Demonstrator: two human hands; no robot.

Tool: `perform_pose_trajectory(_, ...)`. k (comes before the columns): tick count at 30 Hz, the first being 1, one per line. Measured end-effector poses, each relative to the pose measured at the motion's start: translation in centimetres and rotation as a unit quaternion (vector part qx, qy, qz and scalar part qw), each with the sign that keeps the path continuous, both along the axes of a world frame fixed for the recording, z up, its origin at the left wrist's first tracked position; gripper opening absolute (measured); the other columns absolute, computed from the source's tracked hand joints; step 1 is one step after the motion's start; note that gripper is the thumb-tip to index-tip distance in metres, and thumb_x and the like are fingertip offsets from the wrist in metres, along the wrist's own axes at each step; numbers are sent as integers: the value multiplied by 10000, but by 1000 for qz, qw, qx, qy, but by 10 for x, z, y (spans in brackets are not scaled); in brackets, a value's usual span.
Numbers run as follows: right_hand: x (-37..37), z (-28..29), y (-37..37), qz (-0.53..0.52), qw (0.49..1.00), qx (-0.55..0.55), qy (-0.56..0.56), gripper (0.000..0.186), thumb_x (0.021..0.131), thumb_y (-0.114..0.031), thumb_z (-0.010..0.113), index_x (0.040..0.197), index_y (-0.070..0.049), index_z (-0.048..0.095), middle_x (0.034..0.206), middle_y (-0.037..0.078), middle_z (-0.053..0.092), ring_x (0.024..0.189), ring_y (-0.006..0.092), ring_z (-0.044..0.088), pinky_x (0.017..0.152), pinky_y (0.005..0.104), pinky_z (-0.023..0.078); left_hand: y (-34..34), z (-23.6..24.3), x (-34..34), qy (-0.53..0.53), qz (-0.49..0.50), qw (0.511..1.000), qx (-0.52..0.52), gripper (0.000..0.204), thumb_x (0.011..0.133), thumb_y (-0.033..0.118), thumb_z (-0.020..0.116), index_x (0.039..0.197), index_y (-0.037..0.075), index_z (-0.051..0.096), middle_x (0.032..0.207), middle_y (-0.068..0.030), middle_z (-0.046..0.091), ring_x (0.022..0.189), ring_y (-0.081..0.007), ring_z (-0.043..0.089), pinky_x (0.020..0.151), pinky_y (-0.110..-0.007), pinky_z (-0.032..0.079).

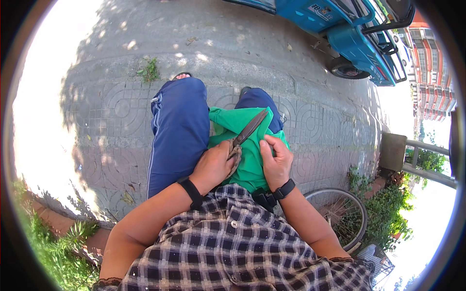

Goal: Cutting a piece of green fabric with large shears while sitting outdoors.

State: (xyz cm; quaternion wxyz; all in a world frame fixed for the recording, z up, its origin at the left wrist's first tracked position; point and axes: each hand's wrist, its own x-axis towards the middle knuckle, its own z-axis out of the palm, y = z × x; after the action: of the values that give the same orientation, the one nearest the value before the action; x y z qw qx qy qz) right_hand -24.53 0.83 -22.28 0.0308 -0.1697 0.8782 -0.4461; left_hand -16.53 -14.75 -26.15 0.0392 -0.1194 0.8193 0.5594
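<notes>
A green cloth (250,169) lies across my lap, folded over at its far edge. In my left hand (211,167) is a pair of scissors (251,127), the fingers closed round wrapped-looking handles. The dark, worn blades lie together over the cloth and point away to the right. My right hand (276,162) is closed in a pinch on the cloth, just right of the scissors. Blue trousers (178,126) cover my legs on both sides of the cloth.
Patterned paving (114,109) spreads around my feet. At the far right stands a blue cargo vehicle (354,46). Close on my right are a bicycle wheel (361,213), green plants (388,218) and a metal railing (427,172). More plants (63,247) grow at the near left.
</notes>
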Motion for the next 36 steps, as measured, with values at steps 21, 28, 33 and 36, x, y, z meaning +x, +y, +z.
perform_pose_trajectory(21, 1, 1, -2, 6, 1000, 3, 19, 164, 833, -94, 656, 963, 7, 650, 808, 89, 657, 733, 142, 606, 673, 265, 467, -1, 3, -2, -39, -8, 999, -16, 220, 795, 85, 626, 938, -13, 491, 811, -234, 606, 786, -411, 599, 675, -460, 463)
perform_pose_trajectory(28, 1, 4, -5, 13, 1000, 16, 14, 159, 822, -85, 677, 951, 3, 651, 858, 103, 676, 778, 174, 646, 701, 272, 489, 1, -1, -1, -28, 6, 1000, -6, 222, 782, 62, 624, 934, -17, 483, 815, -240, 603, 789, -418, 596, 676, -463, 462)
perform_pose_trajectory(33, 1, 2, -4, 9, 1000, 19, 12, 162, 825, -87, 674, 956, 5, 651, 859, 104, 677, 774, 165, 645, 699, 268, 487, 0, -2, 1, -4, 6, 1000, -12, 223, 769, 43, 630, 920, -15, 476, 784, -244, 597, 777, -426, 593, 667, -466, 463)
perform_pose_trajectory(36, 2, 1, -6, 5, 1000, -3, 13, 164, 832, -93, 657, 960, 9, 655, 806, 85, 657, 730, 145, 605, 674, 268, 465, 0, -3, 1, 4, 4, 1000, -12, 222, 771, 40, 633, 919, -15, 477, 765, -241, 596, 768, -425, 592, 657, -468, 463)
